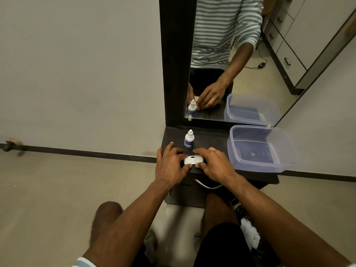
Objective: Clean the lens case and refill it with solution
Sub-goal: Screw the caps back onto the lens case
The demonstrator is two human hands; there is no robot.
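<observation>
Two hands are working the lens case point(193, 160) at the front edge of the dark surface point(212, 139). Left hand point(170, 166) is lying over the case's left end, fingers spread and bent, thumb tip touching the near rim; index finger is reaching out onto the surface beyond it. The white case is lying flat between both hands, only its middle showing, with a small dark slot on top. Whether its caps are on can't be told. Solution bottle point(189, 139) is standing upright just behind the case, white nozzle cap on, blue label, touching neither hand. Right hand point(213, 164) is curling over the case's right end, thumb pressing at the near rim, fingers arching over the far side. Further right, a clear plastic tub point(289, 149) is sitting on the surface, overhanging the front edge. Mirror point(240, 64) behind is reflecting bottle, tub and one hand.
</observation>
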